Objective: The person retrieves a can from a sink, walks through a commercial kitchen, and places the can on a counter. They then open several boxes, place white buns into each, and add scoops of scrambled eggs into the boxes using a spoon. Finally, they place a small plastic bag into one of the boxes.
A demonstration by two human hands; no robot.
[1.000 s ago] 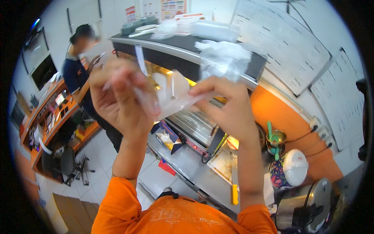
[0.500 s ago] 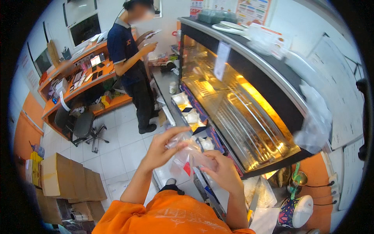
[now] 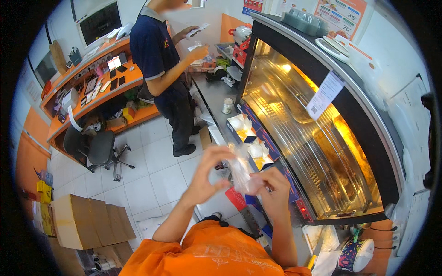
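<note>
A clear plastic bag (image 3: 244,172), crumpled and see-through, hangs in front of my chest. My right hand (image 3: 275,188) pinches its lower right part between thumb and fingers. On the other side, my left hand (image 3: 208,175) has its thumb and fingers spread apart, the fingertips close to the bag's upper left edge; whether they touch it is blurred. Just beyond the bag, an open box (image 3: 241,126) with a white round tub and yellowish food stands on the counter. A similar open box (image 3: 260,152) is nearer, partly behind the bag.
A lit glass warming cabinet (image 3: 313,138) with wire racks fills the right side. Beyond the boxes stands a small white jar (image 3: 228,106) on the metal counter (image 3: 209,92). A co-worker (image 3: 161,69) holds papers. Cardboard cartons (image 3: 92,221) and an office chair (image 3: 99,147) are at left.
My left thumb and fingers have parted from around the plastic bag, while my right hand keeps its pinch. The view has shifted, so the cabinet looks larger and the co-worker closer.
</note>
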